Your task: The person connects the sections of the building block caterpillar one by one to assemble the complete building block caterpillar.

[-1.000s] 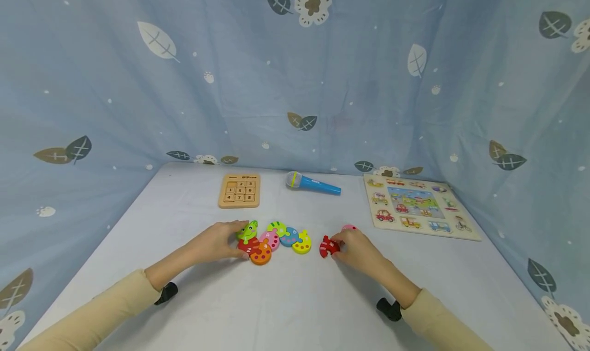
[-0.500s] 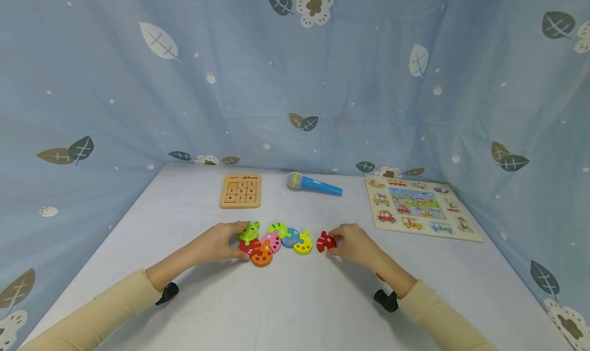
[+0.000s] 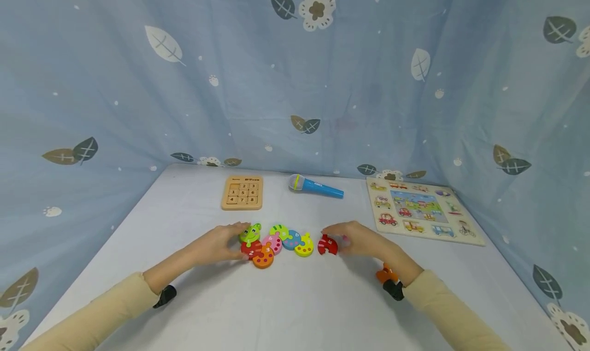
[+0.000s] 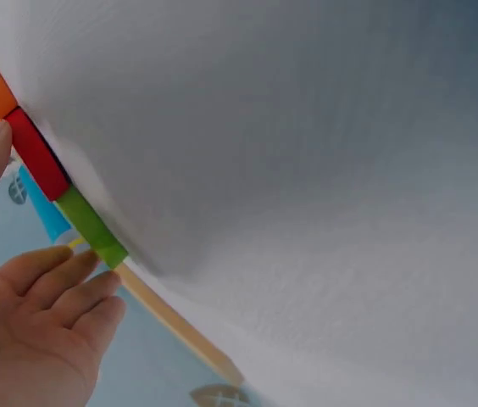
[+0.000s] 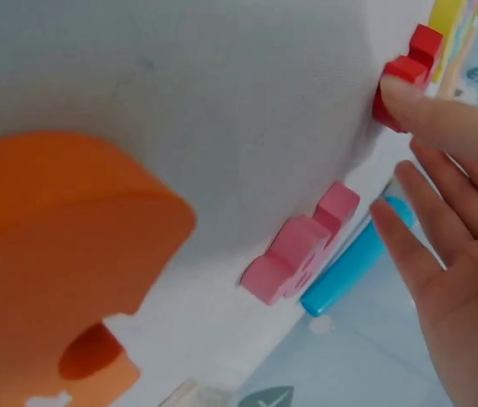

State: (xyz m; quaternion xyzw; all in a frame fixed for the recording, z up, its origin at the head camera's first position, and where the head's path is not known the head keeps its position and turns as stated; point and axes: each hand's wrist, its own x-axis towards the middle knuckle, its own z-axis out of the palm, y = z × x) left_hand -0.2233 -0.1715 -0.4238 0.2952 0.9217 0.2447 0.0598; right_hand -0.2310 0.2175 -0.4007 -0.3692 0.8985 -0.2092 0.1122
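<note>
On the table lies a caterpillar number puzzle (image 3: 272, 243) of joined pieces, from a green head to a yellow piece. My left hand (image 3: 214, 246) holds its head end, thumb against the red 2 piece (image 4: 40, 157) and fingertips at the green head (image 4: 92, 231). Just right of the yellow piece (image 3: 304, 245), with a gap between, lies the red 8 piece (image 3: 328, 244). My right hand (image 3: 364, 240) is beside it, fingers spread and apart from it; whether the thumb touches it I cannot tell. A pink piece (image 5: 298, 246) lies near that hand, mostly hidden in the head view.
An orange piece (image 3: 386, 273) lies below my right wrist, close to its black camera (image 3: 393, 289). Behind stand a wooden number slide puzzle (image 3: 242, 193), a blue toy microphone (image 3: 316, 186) and a vehicle picture puzzle board (image 3: 424, 210). A blue patterned curtain encloses the table.
My right hand brought the red 8 piece slightly left, then loosened its fingers and drew back to the right. The orange piece came into view. My left hand stayed in place.
</note>
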